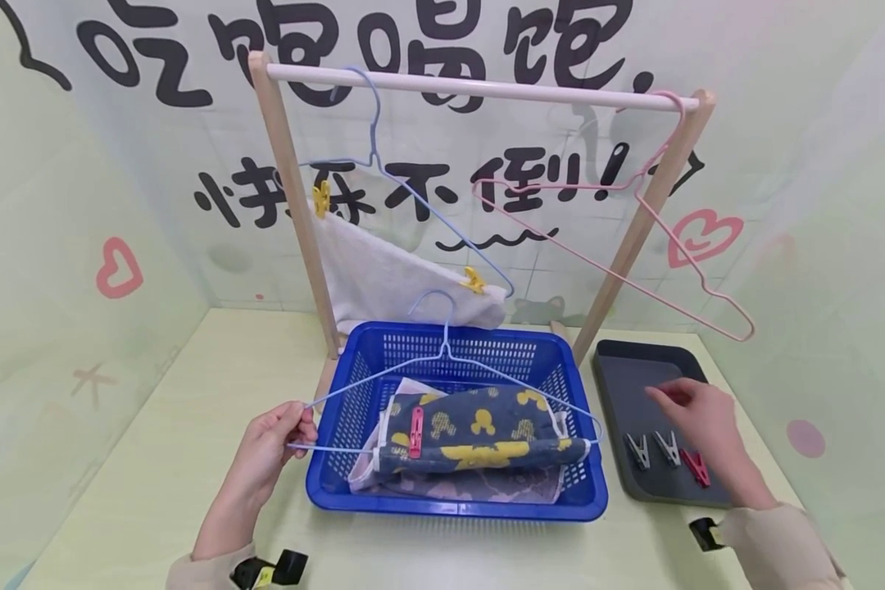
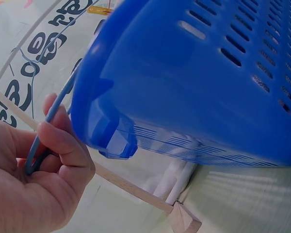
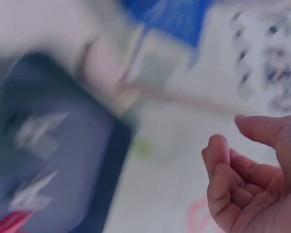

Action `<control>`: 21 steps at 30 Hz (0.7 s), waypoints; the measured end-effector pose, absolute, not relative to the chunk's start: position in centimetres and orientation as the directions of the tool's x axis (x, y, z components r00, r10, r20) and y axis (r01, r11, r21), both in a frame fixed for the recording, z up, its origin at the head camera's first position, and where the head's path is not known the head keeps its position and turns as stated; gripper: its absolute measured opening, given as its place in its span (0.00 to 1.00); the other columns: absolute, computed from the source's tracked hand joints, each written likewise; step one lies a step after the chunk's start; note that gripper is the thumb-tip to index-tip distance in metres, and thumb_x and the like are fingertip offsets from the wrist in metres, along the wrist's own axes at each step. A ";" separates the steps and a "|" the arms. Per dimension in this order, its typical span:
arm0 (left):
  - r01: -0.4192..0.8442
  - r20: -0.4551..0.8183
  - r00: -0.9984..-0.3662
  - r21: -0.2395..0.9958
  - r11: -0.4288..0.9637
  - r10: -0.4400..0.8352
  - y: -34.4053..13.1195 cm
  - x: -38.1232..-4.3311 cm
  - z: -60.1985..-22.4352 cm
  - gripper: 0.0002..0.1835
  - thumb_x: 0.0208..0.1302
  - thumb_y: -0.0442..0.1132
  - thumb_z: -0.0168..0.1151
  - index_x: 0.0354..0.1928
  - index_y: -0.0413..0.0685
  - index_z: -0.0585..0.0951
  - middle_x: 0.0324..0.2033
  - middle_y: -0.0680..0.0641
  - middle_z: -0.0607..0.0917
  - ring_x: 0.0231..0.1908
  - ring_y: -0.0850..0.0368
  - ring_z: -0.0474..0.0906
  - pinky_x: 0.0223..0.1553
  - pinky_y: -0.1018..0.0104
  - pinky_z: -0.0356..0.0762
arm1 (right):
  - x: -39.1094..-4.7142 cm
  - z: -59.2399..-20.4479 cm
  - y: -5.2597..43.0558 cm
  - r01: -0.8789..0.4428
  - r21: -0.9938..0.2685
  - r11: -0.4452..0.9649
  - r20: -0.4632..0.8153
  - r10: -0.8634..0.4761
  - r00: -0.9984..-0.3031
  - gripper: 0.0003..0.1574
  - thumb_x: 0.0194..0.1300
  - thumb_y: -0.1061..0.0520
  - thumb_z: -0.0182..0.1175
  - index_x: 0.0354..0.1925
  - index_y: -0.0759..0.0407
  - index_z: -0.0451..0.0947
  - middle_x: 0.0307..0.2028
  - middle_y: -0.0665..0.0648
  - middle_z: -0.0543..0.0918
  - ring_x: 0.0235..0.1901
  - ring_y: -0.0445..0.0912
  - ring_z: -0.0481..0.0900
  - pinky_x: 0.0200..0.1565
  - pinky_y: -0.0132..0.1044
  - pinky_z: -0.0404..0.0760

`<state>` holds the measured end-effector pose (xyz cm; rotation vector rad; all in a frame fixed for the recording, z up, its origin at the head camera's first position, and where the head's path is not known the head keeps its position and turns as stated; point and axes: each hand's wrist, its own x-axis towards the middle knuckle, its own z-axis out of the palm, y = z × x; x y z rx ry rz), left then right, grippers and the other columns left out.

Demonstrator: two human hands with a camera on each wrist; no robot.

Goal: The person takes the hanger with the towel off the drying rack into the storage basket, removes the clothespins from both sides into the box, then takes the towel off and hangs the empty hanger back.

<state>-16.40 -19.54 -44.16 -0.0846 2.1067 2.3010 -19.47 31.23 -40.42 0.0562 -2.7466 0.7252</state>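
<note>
My left hand [image 1: 273,438] grips the left end of a light blue clothes hanger [image 1: 479,362], with fingers curled round the wire in the left wrist view. A dark cloth [image 1: 479,426] with yellow mouse-head patterns lies folded over the hanger's lower bar. One red clothespin [image 1: 416,432] clips it near its left edge. The hanger and cloth are over a blue basket [image 1: 457,510], where more fabric lies underneath. My right hand [image 1: 704,418] is above a dark grey tray [image 1: 619,369], thumb and forefinger apart, holding nothing. Two grey clothespins [image 1: 667,447] and a red clothespin [image 1: 696,467] lie in the tray.
Behind the basket stands a wooden rack with a white rod [image 1: 472,85]. From it hang a blue hanger [image 1: 442,217] with a white cloth [image 1: 391,274] held by yellow clothespins [image 1: 474,280], and a bare pink hanger [image 1: 597,266] at the right. A printed wall encloses the table.
</note>
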 end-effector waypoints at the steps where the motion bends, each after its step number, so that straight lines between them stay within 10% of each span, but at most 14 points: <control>1: -0.051 -0.053 -0.998 0.994 -0.091 -0.021 -19.5 -16.4 -44.1 0.18 0.74 0.45 0.44 0.25 0.50 0.75 0.19 0.56 0.77 0.21 0.65 0.71 0.21 0.76 0.68 | -19.4 -39.9 30.0 -0.148 -0.481 0.864 0.320 0.017 -0.947 0.14 0.59 0.57 0.65 0.32 0.70 0.81 0.22 0.58 0.82 0.19 0.43 0.76 0.21 0.32 0.73; 21: -0.064 -0.066 -0.997 0.995 -0.074 -0.033 -19.4 -16.3 -43.9 0.18 0.74 0.44 0.44 0.26 0.46 0.75 0.20 0.56 0.77 0.21 0.65 0.72 0.22 0.75 0.68 | -20.4 -39.0 11.0 -0.450 -0.723 0.525 0.084 -0.579 -0.811 0.15 0.65 0.52 0.59 0.36 0.63 0.84 0.21 0.54 0.81 0.16 0.36 0.68 0.19 0.27 0.67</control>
